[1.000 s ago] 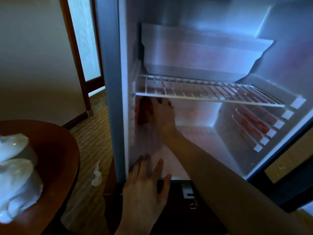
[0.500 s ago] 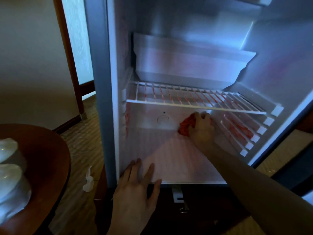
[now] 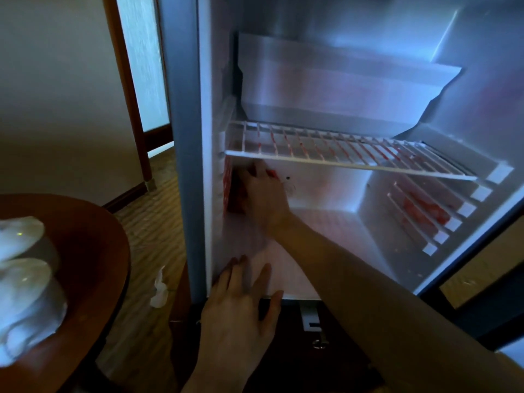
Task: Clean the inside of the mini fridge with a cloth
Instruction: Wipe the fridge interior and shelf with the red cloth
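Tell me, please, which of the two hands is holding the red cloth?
The right hand, pressing the red cloth inside under the white wire shelf; the left hand rests flat.

We see a red cloth (image 3: 236, 191) at nine o'clock inside the mini fridge (image 3: 382, 245), whose lining is white with a ribbed floor — the wire shelf (image 3: 340, 154) is white, its bars tinged red. The fridge's outer frame is grey. At eight o'clock sits a reddish-brown round table (image 3: 93, 251) bearing white bundles (image 3: 25, 293); the carpet (image 3: 153, 231) at nine o'clock is tan with wavy stripes — and the wall beyond is cream.
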